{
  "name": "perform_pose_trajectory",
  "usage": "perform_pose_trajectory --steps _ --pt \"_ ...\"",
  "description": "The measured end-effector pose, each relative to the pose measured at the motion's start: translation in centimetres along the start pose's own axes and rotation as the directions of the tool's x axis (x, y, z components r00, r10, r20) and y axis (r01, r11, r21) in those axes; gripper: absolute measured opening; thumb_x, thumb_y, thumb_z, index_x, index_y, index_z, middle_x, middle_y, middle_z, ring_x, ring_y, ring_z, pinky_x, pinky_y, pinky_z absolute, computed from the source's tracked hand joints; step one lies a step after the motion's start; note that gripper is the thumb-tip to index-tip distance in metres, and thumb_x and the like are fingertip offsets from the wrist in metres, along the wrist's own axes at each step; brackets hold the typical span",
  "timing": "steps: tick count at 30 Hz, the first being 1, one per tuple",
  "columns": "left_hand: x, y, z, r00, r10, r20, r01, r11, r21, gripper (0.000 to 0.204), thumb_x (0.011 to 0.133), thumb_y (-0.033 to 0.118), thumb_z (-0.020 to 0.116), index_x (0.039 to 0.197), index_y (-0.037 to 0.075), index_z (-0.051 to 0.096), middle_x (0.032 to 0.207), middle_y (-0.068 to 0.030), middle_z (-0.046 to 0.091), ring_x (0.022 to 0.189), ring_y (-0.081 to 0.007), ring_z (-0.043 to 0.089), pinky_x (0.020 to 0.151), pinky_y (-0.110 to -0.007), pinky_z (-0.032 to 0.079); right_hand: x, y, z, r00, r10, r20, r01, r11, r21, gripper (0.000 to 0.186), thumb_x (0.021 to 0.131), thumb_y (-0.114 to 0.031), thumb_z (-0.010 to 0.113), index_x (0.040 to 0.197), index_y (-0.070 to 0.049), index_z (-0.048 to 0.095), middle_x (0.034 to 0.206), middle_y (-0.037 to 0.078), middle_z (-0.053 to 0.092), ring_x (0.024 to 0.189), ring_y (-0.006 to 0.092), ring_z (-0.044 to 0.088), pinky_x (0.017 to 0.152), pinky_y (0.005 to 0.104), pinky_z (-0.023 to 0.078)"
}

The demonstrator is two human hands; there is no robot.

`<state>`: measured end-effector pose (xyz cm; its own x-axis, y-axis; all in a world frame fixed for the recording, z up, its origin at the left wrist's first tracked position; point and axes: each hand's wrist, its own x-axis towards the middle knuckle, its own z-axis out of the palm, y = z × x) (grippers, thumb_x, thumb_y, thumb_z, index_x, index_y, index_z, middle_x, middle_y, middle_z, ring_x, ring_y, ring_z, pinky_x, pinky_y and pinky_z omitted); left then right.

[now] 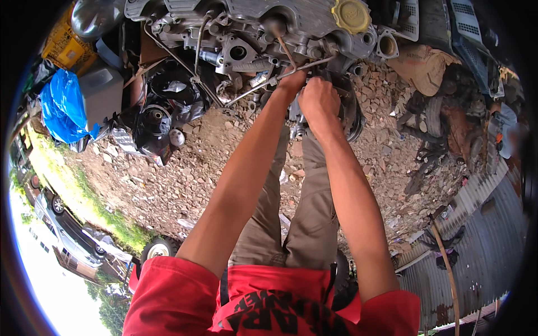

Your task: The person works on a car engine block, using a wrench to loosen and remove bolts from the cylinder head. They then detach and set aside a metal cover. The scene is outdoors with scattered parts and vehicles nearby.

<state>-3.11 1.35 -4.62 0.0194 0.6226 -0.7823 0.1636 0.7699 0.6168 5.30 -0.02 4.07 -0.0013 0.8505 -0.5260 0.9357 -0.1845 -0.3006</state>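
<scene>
A grey metal engine (241, 22) with a yellow filler cap (351, 15) fills the top of the view. Both my arms stretch up to its lower side. My right hand (320, 103) is closed in a fist, knuckles up; whatever it grips is hidden beneath it. Just to its left, my left hand (292, 83) reaches in under a thin metal rod (258, 88), and its fingers are out of sight among the engine parts. A flange with a round dark hole (238, 52) sits left of my hands. Dark round parts (352, 112) lie right beside my right hand.
Broken stones and dirt (185, 162) cover the ground. On the left are a blue plastic bag (64, 106), a grey container (103, 92), a yellow crate (68, 50) and black parts (154, 120). Dirty scrap parts (437, 123), a brown sack (423, 67) and corrugated metal sheets (476, 246) line the right.
</scene>
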Motion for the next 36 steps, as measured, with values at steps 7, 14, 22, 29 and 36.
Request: perform_pose_trajectory --steps 7,14,22,29,36 --pt "-0.1 -1.2 1.1 0.987 0.069 -0.147 -0.096 0.978 -0.186 0.035 0.091 0.024 0.057 0.116 0.0 0.064 0.101 -0.0118 0.067 0.089 -0.0187 0.058 0.08 -0.033 0.047 -0.7 0.7 0.7 0.999 -0.03 0.042 0.025 0.992 0.125 0.024 0.086 -0.014 0.059 0.094 0.007 0.053 0.078 0.031 0.064 0.079 0.0448 0.065 0.067 0.0501 0.054" --pt "-0.2 -1.9 0.5 0.986 0.113 -0.123 -0.139 0.963 -0.231 0.042 0.092 0.029 0.058 0.121 -0.001 0.061 0.107 -0.0174 0.067 0.097 -0.0201 0.059 0.086 -0.033 0.045 -2.9 0.2 0.4 0.997 0.022 0.077 -0.04 0.968 0.246 0.027 0.084 -0.013 0.065 0.093 0.007 0.049 0.074 0.028 0.064 0.074 0.0415 0.067 0.061 0.0465 0.055" --pt "2.0 -4.4 2.0 0.965 0.255 -0.055 -0.259 0.963 -0.074 0.046 0.095 0.031 0.051 0.124 -0.004 0.054 0.129 -0.0198 0.056 0.117 -0.0364 0.052 0.098 -0.037 0.042 0.8 0.9 -1.9 1.0 -0.008 -0.026 0.014 0.966 0.259 0.026 0.083 -0.016 0.067 0.089 0.007 0.056 0.077 0.029 0.065 0.079 0.0429 0.066 0.068 0.0457 0.055" --pt "2.7 -4.7 1.8 0.928 0.359 -0.098 -0.361 0.933 0.004 0.037 0.095 0.027 0.05 0.12 0.001 0.059 0.119 -0.0217 0.061 0.111 -0.0395 0.056 0.095 -0.042 0.045 4.7 1.8 -2.9 0.994 -0.029 -0.108 0.053 0.973 0.223 0.028 0.082 -0.02 0.067 0.088 0.007 0.064 0.08 0.029 0.065 0.081 0.0439 0.065 0.072 0.0481 0.053" --pt "1.8 -5.1 2.0 0.948 0.291 -0.131 -0.304 0.948 -0.091 0.038 0.094 0.027 0.05 0.121 0.0 0.059 0.115 -0.0221 0.063 0.109 -0.0343 0.06 0.093 -0.039 0.046 3.7 1.5 -2.8 0.988 0.0 -0.152 0.044 0.958 0.285 0.026 0.083 -0.02 0.066 0.089 0.006 0.065 0.078 0.027 0.064 0.082 0.0449 0.062 0.069 0.0484 0.051"
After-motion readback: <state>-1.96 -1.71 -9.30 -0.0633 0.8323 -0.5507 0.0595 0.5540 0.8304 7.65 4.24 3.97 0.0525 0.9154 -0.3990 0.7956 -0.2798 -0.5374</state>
